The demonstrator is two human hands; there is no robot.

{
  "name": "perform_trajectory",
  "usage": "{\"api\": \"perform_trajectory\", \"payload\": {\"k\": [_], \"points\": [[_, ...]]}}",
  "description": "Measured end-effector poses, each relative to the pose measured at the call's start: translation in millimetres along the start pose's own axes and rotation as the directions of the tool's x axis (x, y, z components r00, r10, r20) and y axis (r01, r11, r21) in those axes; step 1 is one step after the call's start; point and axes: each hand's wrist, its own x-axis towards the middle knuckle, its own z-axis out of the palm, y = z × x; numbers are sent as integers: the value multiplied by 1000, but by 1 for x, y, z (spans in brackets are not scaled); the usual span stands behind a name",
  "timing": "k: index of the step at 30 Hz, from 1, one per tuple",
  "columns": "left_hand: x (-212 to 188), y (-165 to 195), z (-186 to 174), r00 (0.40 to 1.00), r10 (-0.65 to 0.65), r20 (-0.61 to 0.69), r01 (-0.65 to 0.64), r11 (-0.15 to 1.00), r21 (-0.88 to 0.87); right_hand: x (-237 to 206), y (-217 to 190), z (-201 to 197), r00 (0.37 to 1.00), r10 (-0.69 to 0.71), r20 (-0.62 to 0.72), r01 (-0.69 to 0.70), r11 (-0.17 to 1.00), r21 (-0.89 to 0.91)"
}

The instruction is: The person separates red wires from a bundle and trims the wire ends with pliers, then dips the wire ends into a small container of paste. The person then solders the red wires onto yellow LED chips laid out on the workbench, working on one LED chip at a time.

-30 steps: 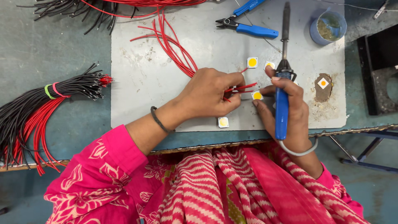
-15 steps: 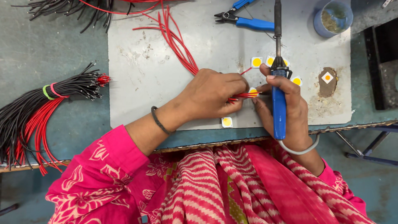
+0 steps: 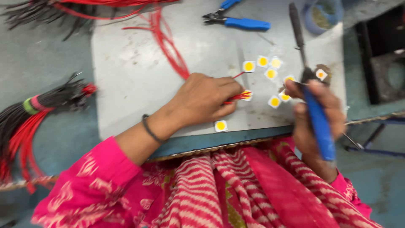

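Note:
My left hand (image 3: pixel 205 100) rests on the grey work plate (image 3: pixel 139 76) and pinches thin red wires (image 3: pixel 241 96) whose ends lie against a small white square chip with a yellow centre (image 3: pixel 247 95). My right hand (image 3: pixel 313 120) grips a blue-handled soldering iron (image 3: pixel 318 122), its dark tip pointing away toward the far side of the plate. Several more yellow-centred chips (image 3: pixel 270 69) lie scattered between the two hands, and one lone chip (image 3: pixel 220 125) sits near the plate's front edge. The view is blurred.
Blue-handled pliers (image 3: pixel 240 20) lie at the plate's far edge, beside a blue round container (image 3: pixel 322 14). A banded bundle of black and red wires (image 3: pixel 29 118) lies at left. More loose red wires (image 3: pixel 166 42) curl across the plate. A dark block (image 3: pixel 382 63) stands at right.
The view has shifted and blurred. My right hand with the soldering iron has drawn back to the right, away from the chip. More chips now show on the plate. My left hand still holds the wires.

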Motion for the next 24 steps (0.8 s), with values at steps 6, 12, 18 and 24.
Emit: {"api": "perform_trajectory", "payload": {"k": [6,12,18,24], "points": [[-5,6,-5,999,3,32,-3,1000,0,-16,13,-97,871,-44,-490,67,997,31],[-5,9,-7,999,-27,38,26,999,33,-27,20,-141,803,109,-586,-44,991,124],[-5,10,-7,999,-25,29,24,999,23,-32,39,-162,800,71,-595,18,990,142],[-6,10,-7,999,-22,25,22,1000,9,-41,48,-173,812,78,-579,-9,993,121]]}}
